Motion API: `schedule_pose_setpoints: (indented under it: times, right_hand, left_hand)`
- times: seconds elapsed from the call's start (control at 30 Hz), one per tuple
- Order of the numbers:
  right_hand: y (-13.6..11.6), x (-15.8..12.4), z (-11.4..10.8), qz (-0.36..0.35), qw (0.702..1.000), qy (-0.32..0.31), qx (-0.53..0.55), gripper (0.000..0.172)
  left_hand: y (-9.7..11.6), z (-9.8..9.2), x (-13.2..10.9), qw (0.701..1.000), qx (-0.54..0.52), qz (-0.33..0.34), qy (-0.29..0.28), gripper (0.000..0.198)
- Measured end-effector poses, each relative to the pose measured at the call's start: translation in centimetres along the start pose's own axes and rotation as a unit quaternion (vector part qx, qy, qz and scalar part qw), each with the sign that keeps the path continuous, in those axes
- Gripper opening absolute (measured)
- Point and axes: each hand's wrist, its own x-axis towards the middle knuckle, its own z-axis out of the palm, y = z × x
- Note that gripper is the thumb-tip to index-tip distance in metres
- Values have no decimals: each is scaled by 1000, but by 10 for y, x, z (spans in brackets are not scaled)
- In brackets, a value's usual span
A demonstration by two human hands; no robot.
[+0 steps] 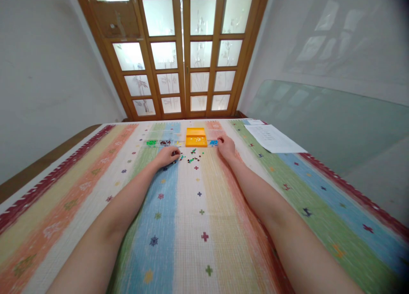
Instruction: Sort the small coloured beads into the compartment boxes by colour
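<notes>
My left hand rests on the cloth with its fingers curled, beside a loose scatter of small green, dark and white pieces. Whatever those fingers hold is hidden. Fingertips pinched, my right hand is at the clear box of small blue pieces; anything in the pinch is too small to make out. Between the hands and slightly farther off stands an open yellow-orange box with small white pieces inside. Clear open boxes beyond my left hand hold green pieces, dark red pieces and a few yellow pieces.
A striped, patterned tablecloth covers the table. White paper sheets lie at the far right. Behind the table are wooden doors with frosted panes, and a glass panel leans along the right wall.
</notes>
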Motion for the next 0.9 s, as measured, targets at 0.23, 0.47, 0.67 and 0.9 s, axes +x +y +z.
schedule_pose_setpoints:
  times: [0.23, 0.47, 0.67, 0.9]
  right_hand:
    - [-10, -5, 7, -17, 1000, -9, 2, 29]
    - [-17, -8, 8, -33, 998, -49, -6, 27]
    - [-25, -12, 6, -59, 995, -74, -11, 25]
    - [-26, -13, 7, -92, 993, -79, -9, 24]
  left_hand:
    - [-2, 10, 17, 989, -98, -50, 96, 12]
    - [11, 25, 57, 980, -167, -85, 68, 9]
    - [17, 32, 97, 952, -244, -149, 114, 9]
    - [5, 26, 94, 969, -192, -122, 94, 23]
